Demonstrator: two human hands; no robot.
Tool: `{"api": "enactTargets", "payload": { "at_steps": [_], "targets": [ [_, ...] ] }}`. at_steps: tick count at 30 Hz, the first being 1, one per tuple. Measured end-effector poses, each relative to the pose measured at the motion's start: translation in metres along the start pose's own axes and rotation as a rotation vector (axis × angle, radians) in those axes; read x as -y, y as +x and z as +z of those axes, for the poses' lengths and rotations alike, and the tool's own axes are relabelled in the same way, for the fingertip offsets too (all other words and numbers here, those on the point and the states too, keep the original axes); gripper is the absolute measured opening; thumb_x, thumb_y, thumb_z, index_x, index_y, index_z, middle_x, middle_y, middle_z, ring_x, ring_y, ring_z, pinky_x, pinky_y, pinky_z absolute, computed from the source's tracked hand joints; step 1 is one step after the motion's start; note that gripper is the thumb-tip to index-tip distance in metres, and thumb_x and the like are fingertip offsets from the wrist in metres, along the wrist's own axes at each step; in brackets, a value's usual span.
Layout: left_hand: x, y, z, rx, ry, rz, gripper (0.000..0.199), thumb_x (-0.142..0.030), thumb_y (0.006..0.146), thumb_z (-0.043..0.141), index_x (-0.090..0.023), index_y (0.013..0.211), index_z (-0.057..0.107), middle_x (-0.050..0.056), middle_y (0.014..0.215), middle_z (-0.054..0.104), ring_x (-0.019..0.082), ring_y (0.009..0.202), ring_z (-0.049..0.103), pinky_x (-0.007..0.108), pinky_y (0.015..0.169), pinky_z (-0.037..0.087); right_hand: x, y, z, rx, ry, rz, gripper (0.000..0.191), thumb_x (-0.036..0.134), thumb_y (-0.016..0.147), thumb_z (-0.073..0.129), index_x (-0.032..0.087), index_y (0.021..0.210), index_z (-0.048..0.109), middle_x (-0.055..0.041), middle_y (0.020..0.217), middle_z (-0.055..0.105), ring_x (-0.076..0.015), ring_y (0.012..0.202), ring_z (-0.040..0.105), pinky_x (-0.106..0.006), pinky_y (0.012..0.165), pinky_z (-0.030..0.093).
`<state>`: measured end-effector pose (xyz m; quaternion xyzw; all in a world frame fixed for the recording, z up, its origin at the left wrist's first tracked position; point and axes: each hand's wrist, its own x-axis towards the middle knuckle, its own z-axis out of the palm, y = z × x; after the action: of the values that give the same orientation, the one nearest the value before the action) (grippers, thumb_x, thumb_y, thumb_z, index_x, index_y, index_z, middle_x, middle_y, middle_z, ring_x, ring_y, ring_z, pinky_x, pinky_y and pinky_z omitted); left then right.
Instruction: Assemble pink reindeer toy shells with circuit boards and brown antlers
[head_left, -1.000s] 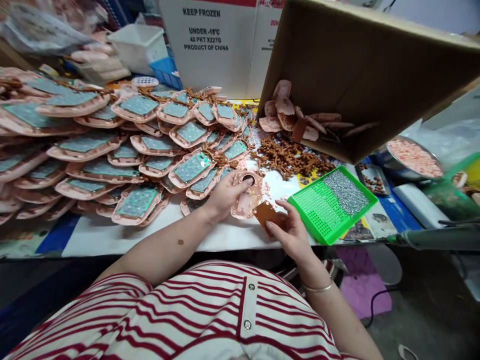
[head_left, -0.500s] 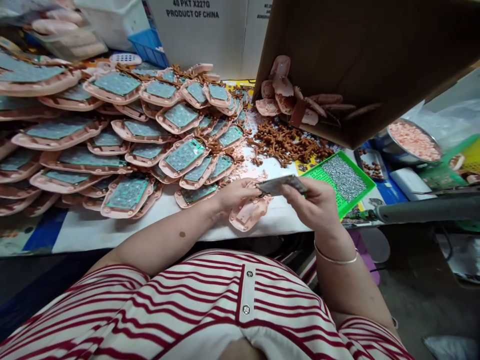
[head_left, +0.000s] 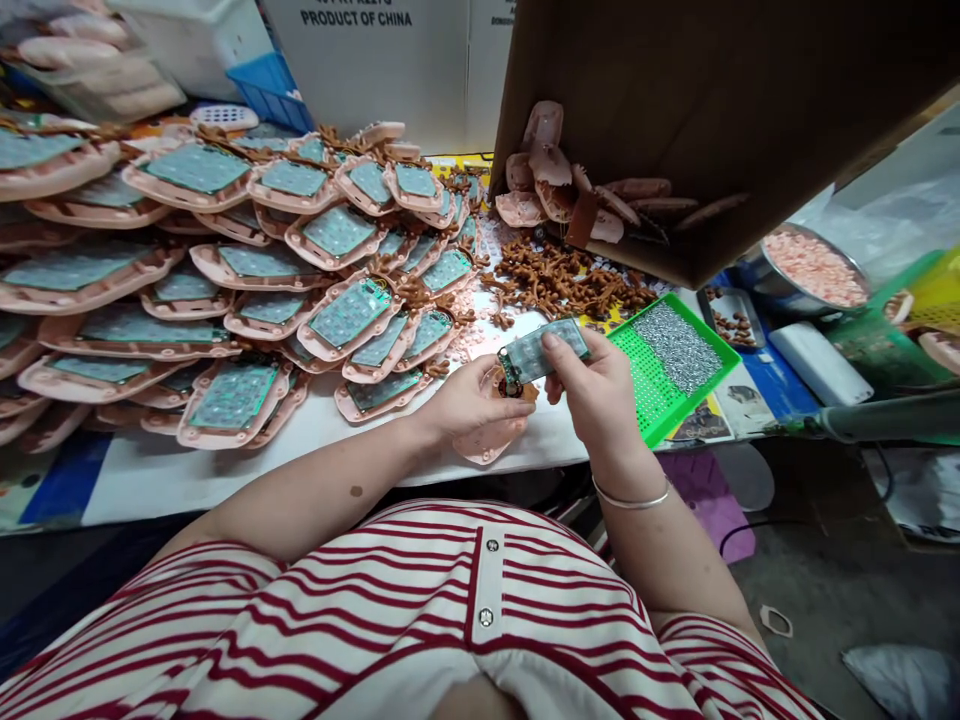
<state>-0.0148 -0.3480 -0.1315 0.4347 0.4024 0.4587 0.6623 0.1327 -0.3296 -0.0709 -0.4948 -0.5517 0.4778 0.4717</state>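
My right hand (head_left: 592, 385) grips a grey-green circuit board (head_left: 544, 350) by its right end, thumb on top. The board is tilted, its left end by the fingers of my left hand (head_left: 476, 400). That hand is closed round the upper part of a pink plastic shell (head_left: 487, 442) at the table's front edge. A small round dark part (head_left: 510, 372) shows between the fingertips, at the left end of the board. The left fingers partly hide the shell.
Stacked pink shells with boards (head_left: 341, 320) fill the left. Brown parts (head_left: 566, 280) lie in a heap behind my hands. A green tray (head_left: 649, 385) of small metal pieces, a metal bowl (head_left: 814, 265) and a cardboard box (head_left: 637, 110) stand at the right.
The board has turned from nearly edge-on to show its flat face, and the right hand has moved left with it. The whole view has shifted slightly.
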Motion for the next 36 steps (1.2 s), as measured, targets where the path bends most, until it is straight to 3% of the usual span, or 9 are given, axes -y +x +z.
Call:
{"api": "enactTargets", "payload": {
  "at_steps": [5, 12, 15, 19, 23, 26, 29, 33, 36],
  "targets": [
    [0.0, -0.001, 0.002, -0.042, 0.076, 0.041, 0.041, -0.027, 0.066, 0.082, -0.014, 0.098, 0.06, 0.008, 0.097, 0.071, 0.022, 0.093, 0.065, 0.034, 0.087, 0.048, -0.003, -0.003, 0.003, 0.038, 0.061, 0.095, 0.027, 0.042, 0.081, 0.073, 0.02, 0.073, 0.057, 0.0071, 0.046, 0.056, -0.0069, 0.038, 0.047, -0.021, 0.038, 0.039],
    [0.001, -0.001, -0.002, -0.06, 0.062, -0.02, 0.036, -0.025, 0.07, 0.075, -0.015, 0.101, 0.061, 0.007, 0.099, 0.071, 0.022, 0.095, 0.066, 0.036, 0.088, 0.049, -0.012, -0.01, -0.013, -0.077, -0.12, -0.023, 0.025, 0.042, 0.083, 0.071, 0.02, 0.08, 0.06, 0.0069, 0.05, 0.055, -0.0064, 0.042, 0.05, -0.02, 0.042, 0.04],
    [0.0, -0.002, -0.002, -0.073, -0.002, -0.056, 0.037, -0.023, 0.067, 0.076, -0.015, 0.1, 0.062, 0.007, 0.1, 0.071, 0.021, 0.096, 0.065, 0.034, 0.09, 0.048, -0.023, -0.015, -0.02, -0.137, -0.137, -0.02, 0.031, 0.039, 0.083, 0.071, 0.021, 0.107, 0.062, 0.0048, 0.062, 0.06, -0.0084, 0.044, 0.054, -0.021, 0.04, 0.044],
    [-0.004, -0.002, -0.002, -0.041, -0.066, -0.113, 0.034, -0.024, 0.065, 0.078, -0.016, 0.095, 0.065, 0.003, 0.092, 0.071, 0.018, 0.086, 0.065, 0.031, 0.084, 0.048, -0.035, -0.022, -0.025, -0.183, -0.183, -0.133, 0.057, 0.033, 0.086, 0.068, 0.029, 0.139, 0.048, -0.0005, 0.085, 0.066, -0.0099, 0.047, 0.057, -0.026, 0.043, 0.05],
    [-0.004, 0.0, -0.006, 0.032, -0.128, -0.153, 0.033, -0.031, 0.066, 0.081, -0.016, 0.091, 0.067, 0.002, 0.082, 0.07, 0.016, 0.071, 0.062, 0.029, 0.072, 0.047, -0.035, -0.028, -0.035, -0.093, -0.319, -0.209, 0.043, 0.038, 0.087, 0.067, 0.026, 0.127, 0.059, -0.0049, 0.099, 0.068, -0.0127, 0.061, 0.063, -0.031, 0.058, 0.057],
    [0.0, 0.001, -0.01, 0.056, -0.163, -0.15, 0.035, -0.035, 0.067, 0.082, -0.015, 0.091, 0.067, 0.003, 0.081, 0.07, 0.015, 0.069, 0.062, 0.028, 0.069, 0.047, -0.028, -0.03, -0.048, 0.088, -0.437, -0.258, 0.056, 0.041, 0.077, 0.077, 0.023, 0.127, 0.058, -0.0099, 0.118, 0.068, -0.0197, 0.089, 0.068, -0.034, 0.074, 0.059],
    [0.001, 0.001, -0.011, 0.071, -0.167, -0.165, 0.036, -0.035, 0.066, 0.083, -0.015, 0.09, 0.067, 0.002, 0.079, 0.069, 0.014, 0.066, 0.062, 0.026, 0.066, 0.046, -0.017, -0.031, -0.059, 0.215, -0.585, -0.324, 0.05, 0.035, 0.08, 0.075, 0.022, 0.126, 0.06, -0.009, 0.114, 0.071, -0.0207, 0.096, 0.068, -0.034, 0.081, 0.057],
    [-0.002, 0.001, -0.009, 0.088, -0.163, -0.179, 0.039, -0.036, 0.065, 0.084, -0.013, 0.091, 0.066, 0.003, 0.078, 0.068, 0.013, 0.064, 0.06, 0.025, 0.064, 0.046, -0.005, -0.033, -0.065, 0.102, -0.794, -0.405, 0.023, 0.03, 0.087, 0.066, 0.024, 0.108, 0.073, -0.0029, 0.081, 0.069, -0.0133, 0.065, 0.059, -0.028, 0.061, 0.048],
    [-0.004, 0.0, -0.008, 0.068, -0.167, -0.195, 0.043, -0.037, 0.064, 0.086, -0.013, 0.093, 0.065, 0.003, 0.079, 0.069, 0.013, 0.066, 0.061, 0.025, 0.064, 0.046, -0.001, -0.032, -0.06, -0.026, -0.896, -0.503, 0.018, 0.038, 0.085, 0.07, 0.026, 0.095, 0.077, -0.0049, 0.083, 0.064, -0.0167, 0.073, 0.059, -0.03, 0.061, 0.044]
  ]
}}
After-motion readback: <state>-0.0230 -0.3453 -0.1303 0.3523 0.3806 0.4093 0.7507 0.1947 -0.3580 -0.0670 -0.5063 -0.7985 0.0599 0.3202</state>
